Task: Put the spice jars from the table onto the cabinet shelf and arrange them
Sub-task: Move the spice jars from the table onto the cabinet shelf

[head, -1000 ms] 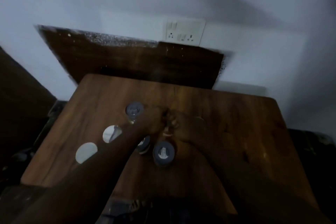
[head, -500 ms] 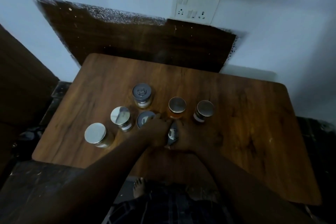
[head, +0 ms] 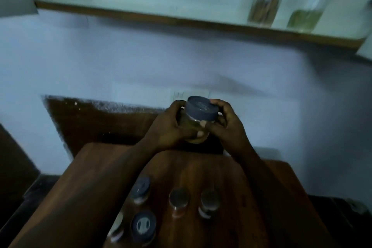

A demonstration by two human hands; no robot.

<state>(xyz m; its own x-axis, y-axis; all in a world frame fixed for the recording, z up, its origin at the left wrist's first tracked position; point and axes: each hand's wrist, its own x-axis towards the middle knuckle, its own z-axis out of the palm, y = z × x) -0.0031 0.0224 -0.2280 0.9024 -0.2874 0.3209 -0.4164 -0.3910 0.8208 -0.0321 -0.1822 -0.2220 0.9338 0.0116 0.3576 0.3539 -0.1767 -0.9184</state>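
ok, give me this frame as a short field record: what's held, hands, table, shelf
held: grey-lidded jar, lifted clear of the table, upright, yellowish contents
left hand: wrapped around the jar's left side
right hand: on the jar's right side, fingers at the lid edge
table: at least five jars visible; two grey-lidded, two metal-lidded, one partly hidden by the left arm
shelf: two tall glass jars at the right, brown contents, greenish contents
image: dim, shelf blurred
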